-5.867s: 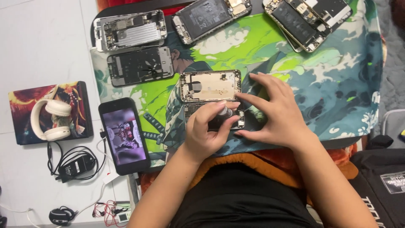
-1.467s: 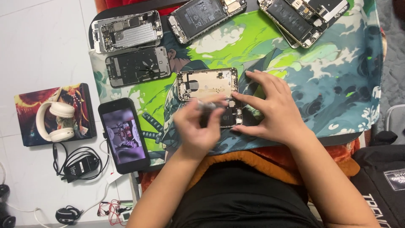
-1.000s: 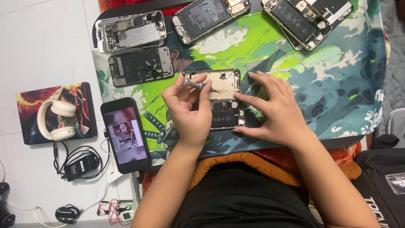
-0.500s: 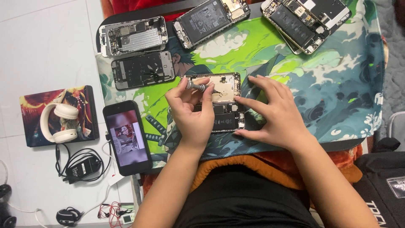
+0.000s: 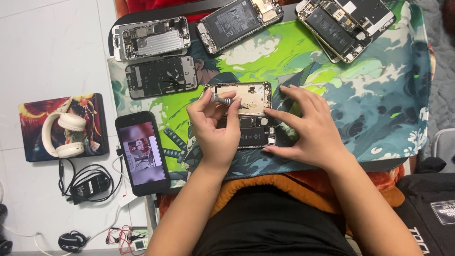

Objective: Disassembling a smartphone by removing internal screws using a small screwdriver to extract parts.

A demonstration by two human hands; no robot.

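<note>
An opened phone with a gold-coloured inner frame lies on the green printed mat, with a dark phone part just below it. My left hand pinches a small silver screwdriver over the opened phone's left end. My right hand rests fingers spread on the right edge of the phone and the dark part, holding them down.
Several other opened phones lie along the mat's far side. A phone with a lit screen lies left of my arm. White headphones, a charger with cables lie on the white floor.
My left hand rose from the dark part near my body to the opened phone's left end, carrying the screwdriver. My right hand stayed pressed on the phone.
</note>
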